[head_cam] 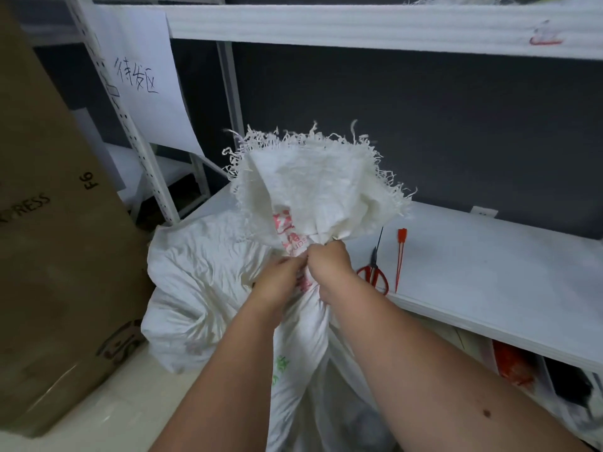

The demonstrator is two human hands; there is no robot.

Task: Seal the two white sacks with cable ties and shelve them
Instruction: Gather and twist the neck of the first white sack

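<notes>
A white woven sack (313, 177) with red print and a frayed mouth stands in front of me, its neck bunched together. My left hand (277, 282) and my right hand (329, 259) both clutch that neck, side by side. Whether a tie is around the neck is hidden by my fingers. A second white sack (202, 282) lies crumpled behind and to the left, on the floor against the shelf edge. A red cable tie (399, 259) lies on the white shelf (489, 265) to the right.
Red-handled scissors (375, 269) lie on the shelf beside the cable tie. A large cardboard box (55, 239) stands at the left. A paper sign (146, 76) hangs on the white rack post. An upper shelf (359, 24) runs overhead. Bins sit below the shelf at right.
</notes>
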